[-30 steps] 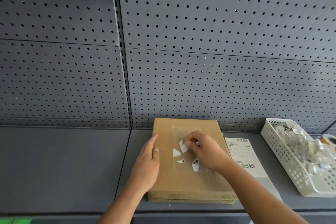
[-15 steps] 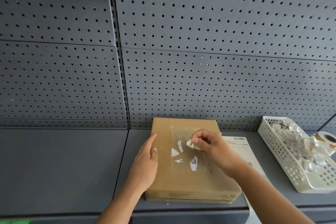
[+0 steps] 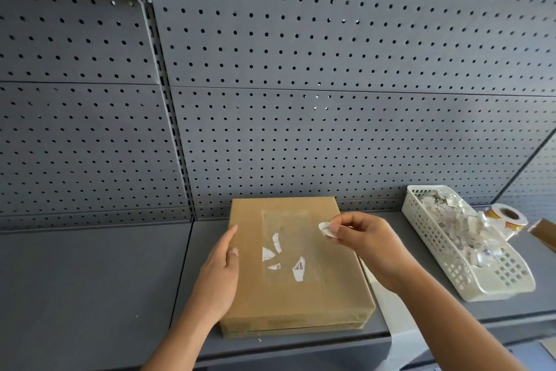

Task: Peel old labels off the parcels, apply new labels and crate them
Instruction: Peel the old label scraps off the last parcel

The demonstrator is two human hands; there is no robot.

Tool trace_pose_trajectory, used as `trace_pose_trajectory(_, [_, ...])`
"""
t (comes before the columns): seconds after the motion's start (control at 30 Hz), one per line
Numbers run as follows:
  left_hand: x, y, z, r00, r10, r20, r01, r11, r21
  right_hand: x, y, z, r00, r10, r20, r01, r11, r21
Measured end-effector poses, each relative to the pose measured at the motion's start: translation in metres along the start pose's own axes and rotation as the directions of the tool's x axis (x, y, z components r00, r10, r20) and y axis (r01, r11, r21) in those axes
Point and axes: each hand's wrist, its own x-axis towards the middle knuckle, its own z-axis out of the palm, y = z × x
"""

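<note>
Four label fragments point(image 3: 298, 269) remain stuck near the middle of the parcel point(image 3: 301, 304), a flat brown carton reaching from the back edge of the shelf point(image 3: 90, 280) almost to its front edge. One second ago I saw the right hand point(image 3: 364, 238) working down on that patch. It has since lifted clear and now sits above the parcel's right edge, thumb and forefinger pinching a torn label scrap point(image 3: 325, 228). The left hand point(image 3: 219, 271) has not moved: fingers straight and together, pressed flat along the parcel's left edge as a brace. My reading is that one more piece is off, the peel is incomplete, and the scrap is bound for the white basket point(image 3: 496, 283) of torn paper near the shelf's right end. Relabelling and crating are not yet possible. A white sheet point(image 3: 388, 310) shows beside the parcel, mostly hidden under the right forearm. A tape roll point(image 3: 508, 216) stands behind the basket. The shelf is dark grey metal, backed by a grey pegboard panel point(image 3: 301, 99); no crate is in view.
</note>
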Motion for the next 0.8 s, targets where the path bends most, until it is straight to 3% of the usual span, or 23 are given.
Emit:
trace_pose_trajectory(0.2, [0.001, -0.001, -0.001, 1.0, -0.006, -0.008, 0.006, 1.0, 0.004, -0.011, -0.007, -0.046, 0.977, -0.05, -0.208, 0.011, 0.982, -0.187])
trace_pose_trajectory(0.33, [0.001, 0.001, 0.002, 1.0, -0.006, -0.009, 0.006, 1.0, 0.014, -0.018, -0.007, -0.092, 0.902, -0.135, -0.41, -0.034, 0.925, -0.379])
trace_pose_trajectory(0.43, [0.001, 0.003, 0.003, 1.0, -0.003, -0.008, 0.003, 1.0, 0.012, -0.02, -0.004, -0.126, 0.832, -0.156, -0.533, -0.078, 0.918, -0.39])
trace_pose_trajectory(0.6, [0.0, 0.007, 0.001, 1.0, -0.021, -0.013, 0.021, 1.0, 0.005, -0.024, 0.003, -0.172, 0.736, -0.264, -0.624, -0.255, 0.746, -0.616])
trace_pose_trajectory(0.7, [-0.001, 0.007, 0.001, 1.0, -0.027, -0.009, 0.027, 1.0, -0.001, -0.026, 0.01, -0.197, 0.688, -0.315, -0.654, -0.331, 0.665, -0.669])
trace_pose_trajectory(0.8, [-0.002, 0.01, 0.003, 1.0, -0.026, 0.0, 0.026, 1.0, -0.005, -0.026, 0.015, -0.213, 0.687, -0.269, -0.675, -0.418, 0.613, -0.67])
